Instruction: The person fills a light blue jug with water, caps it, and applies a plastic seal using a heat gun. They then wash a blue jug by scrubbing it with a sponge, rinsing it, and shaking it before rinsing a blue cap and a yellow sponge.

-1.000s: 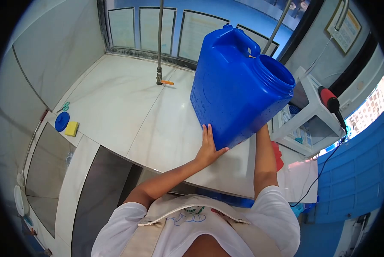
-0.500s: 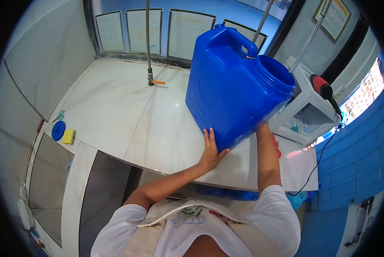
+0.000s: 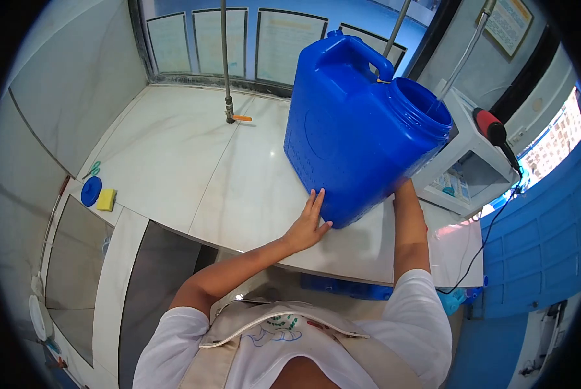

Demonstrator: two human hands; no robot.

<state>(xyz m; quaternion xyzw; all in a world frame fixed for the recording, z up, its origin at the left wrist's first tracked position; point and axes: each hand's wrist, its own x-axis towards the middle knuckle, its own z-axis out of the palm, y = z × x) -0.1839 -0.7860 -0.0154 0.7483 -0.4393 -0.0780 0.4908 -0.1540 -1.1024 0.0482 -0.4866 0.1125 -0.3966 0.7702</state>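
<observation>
Big stiff blue jug (image 3: pixel 362 129) is tilted on the surface (image 3: pixel 193 168), mouth uncapped. Left hand (image 3: pixel 308 223) is pressed flat at its base; right hand is hidden behind it. Likely light, bulky; handle suits gripping.

Large blue plastic jerrycan (image 3: pixel 362 129): rectangular body, moulded carry handle (image 3: pixel 362 52) on top, wide threaded mouth (image 3: pixel 423 107) beside it, uncapped, no lid on. Faint embossed panel and fine droplets or specks on the broad side facing the camera. Pose: tilted, mouth end leaning toward the right, lower corner down near the front edge of the white countertop (image 3: pixel 193 168), right of its middle. Whether the base rests on the surface or sits just clear of it cannot be told. Inside of the mouth looks dark blue; contents not visible.
</observation>
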